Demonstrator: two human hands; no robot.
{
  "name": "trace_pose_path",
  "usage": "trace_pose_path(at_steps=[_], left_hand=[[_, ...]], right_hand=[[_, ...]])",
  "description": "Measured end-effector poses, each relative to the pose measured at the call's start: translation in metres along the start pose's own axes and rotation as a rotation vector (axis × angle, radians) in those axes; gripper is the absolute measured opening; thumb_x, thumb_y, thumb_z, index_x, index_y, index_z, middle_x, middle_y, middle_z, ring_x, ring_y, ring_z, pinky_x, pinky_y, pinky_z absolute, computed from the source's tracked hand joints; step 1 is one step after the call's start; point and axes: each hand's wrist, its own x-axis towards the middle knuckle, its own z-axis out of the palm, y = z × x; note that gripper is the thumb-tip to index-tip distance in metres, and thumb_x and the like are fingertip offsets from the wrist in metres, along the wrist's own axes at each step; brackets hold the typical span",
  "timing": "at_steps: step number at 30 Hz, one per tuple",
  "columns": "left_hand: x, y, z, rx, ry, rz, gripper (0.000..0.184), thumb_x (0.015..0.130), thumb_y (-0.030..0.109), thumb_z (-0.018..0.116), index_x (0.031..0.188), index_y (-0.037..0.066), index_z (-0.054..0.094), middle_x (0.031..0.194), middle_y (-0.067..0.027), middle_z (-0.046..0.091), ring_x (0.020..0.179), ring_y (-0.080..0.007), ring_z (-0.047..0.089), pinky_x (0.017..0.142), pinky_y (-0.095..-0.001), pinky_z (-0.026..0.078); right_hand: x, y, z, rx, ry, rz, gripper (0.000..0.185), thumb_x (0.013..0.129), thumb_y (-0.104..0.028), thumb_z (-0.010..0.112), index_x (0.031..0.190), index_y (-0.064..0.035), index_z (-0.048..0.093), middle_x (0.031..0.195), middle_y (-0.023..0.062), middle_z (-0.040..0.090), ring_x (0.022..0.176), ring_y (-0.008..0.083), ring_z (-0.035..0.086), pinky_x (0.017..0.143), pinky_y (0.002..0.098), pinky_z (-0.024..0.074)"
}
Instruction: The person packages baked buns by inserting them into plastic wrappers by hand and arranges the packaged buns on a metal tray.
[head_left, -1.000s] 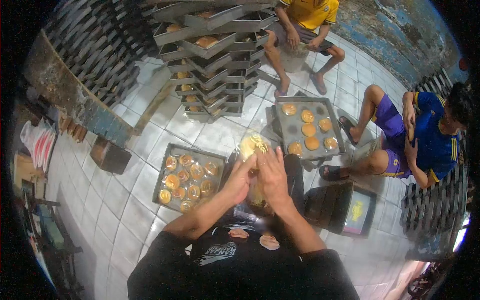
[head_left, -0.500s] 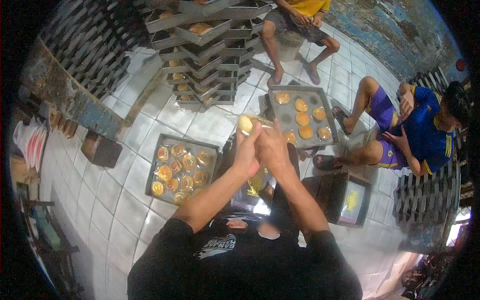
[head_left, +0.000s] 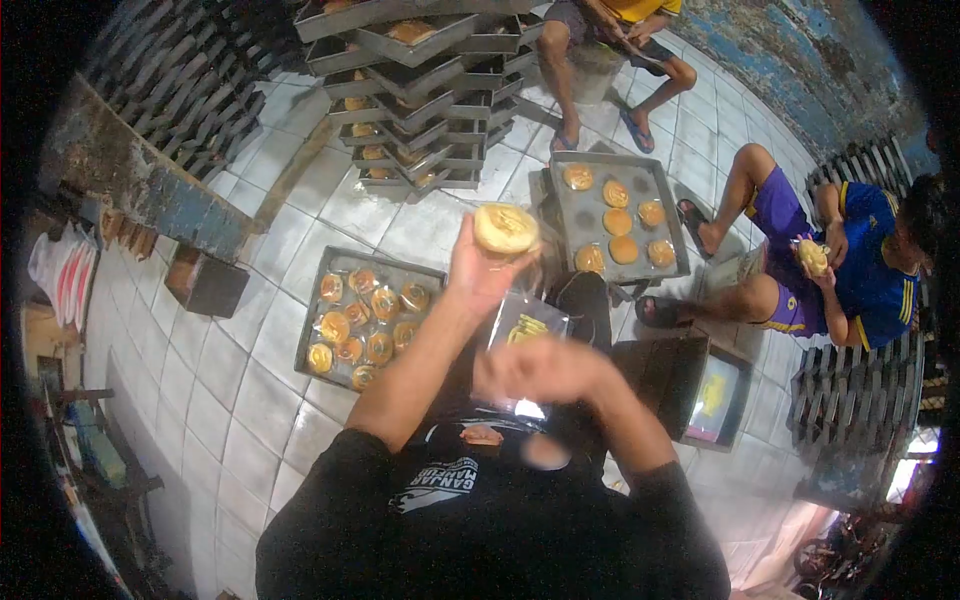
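My left hand (head_left: 478, 272) holds up a round, pale-golden bun (head_left: 506, 228), its fingers curled under and around it. Clear film seems to show at the bun's right side, but I cannot make out how it covers the bun. Low in front of my body, my right hand (head_left: 548, 368) is smeared by motion, so its fingers cannot be read. It is over a stack of clear plastic bags (head_left: 530, 322) with yellow print, which lies at my lap. Left of my arm, a metal tray (head_left: 300, 335) on the floor carries several wrapped buns (head_left: 378, 347).
A second tray (head_left: 655, 185) with several buns stands ahead to the right. Tall stacked trays (head_left: 410, 85) rise beyond my hands. A co-worker in blue (head_left: 865, 245) sits at right with a bun (head_left: 811, 257); another person's legs (head_left: 560, 85) are behind. A box (head_left: 705, 395) stands right.
My hands have separated. The left keeps the bun, now turned face up, while the right has dropped down toward my lap. The co-worker at right now has a bun in hand.
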Motion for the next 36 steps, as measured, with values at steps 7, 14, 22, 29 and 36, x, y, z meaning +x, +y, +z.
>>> trace_pose_path(at_steps=[7, 14, 22, 29, 36], left_hand=[[-0.023, 0.015, -0.005, 0.012, 0.07, 0.085, 0.065, 0.105, 0.059, 0.031, 0.142, 0.009, 0.05, 0.135, -0.0203, 0.058, 0.127, -0.0382, 0.056, 0.108, -0.0655, 0.043], [-0.01, 0.013, -0.013, 0.018, 0.146, 0.086, 0.062, 0.104, 0.059, 0.035, 0.137, 0.009, 0.054, 0.135, -0.0165, 0.06, 0.123, -0.0358, 0.059, 0.105, -0.0597, 0.048], [-0.015, -0.007, -0.008, 0.127, 0.118, 0.038, 0.062, 0.105, 0.06, 0.032, 0.136, 0.011, 0.054, 0.13, -0.0123, 0.063, 0.118, -0.0315, 0.061, 0.101, -0.0605, 0.049], [-0.012, 0.018, -0.007, 0.132, 0.172, 0.142, 0.061, 0.106, 0.057, 0.034, 0.139, 0.009, 0.052, 0.136, -0.0152, 0.06, 0.126, -0.0328, 0.058, 0.105, -0.0614, 0.046], [-0.027, -0.005, 0.017, 0.177, 0.198, 0.036, 0.069, 0.104, 0.063, 0.031, 0.128, 0.006, 0.06, 0.115, -0.0139, 0.069, 0.096, -0.0285, 0.071, 0.081, -0.0395, 0.06]], right_hand=[[0.009, -0.001, -0.017, -0.348, 0.759, 0.031, 0.017, 0.091, -0.011, 0.074, 0.094, -0.0033, 0.059, 0.097, 0.004, 0.064, 0.082, 0.0099, 0.06, 0.066, 0.025, 0.0493], [-0.016, -0.032, 0.009, 0.443, 0.107, 0.022, 0.031, 0.09, -0.007, 0.075, 0.072, -0.0032, 0.049, 0.083, 0.0038, 0.06, 0.066, 0.0096, 0.054, 0.061, 0.0215, 0.0472], [0.01, 0.019, -0.02, -0.878, 0.753, 0.013, 0.015, 0.092, -0.008, 0.07, 0.098, -0.0034, 0.057, 0.094, 0.0016, 0.068, 0.083, 0.0181, 0.065, 0.071, 0.0345, 0.0522], [-0.016, -0.004, -0.002, -0.204, 0.546, 0.205, 0.013, 0.09, -0.004, 0.07, 0.095, -0.0036, 0.058, 0.096, 0.0059, 0.069, 0.076, 0.013, 0.062, 0.067, 0.029, 0.0511], [0.007, -0.001, -0.019, -0.44, 0.796, 0.104, 0.035, 0.09, -0.002, 0.071, 0.117, -0.0025, 0.049, 0.105, 0.0071, 0.07, 0.085, 0.0076, 0.065, 0.069, 0.0248, 0.0506]])
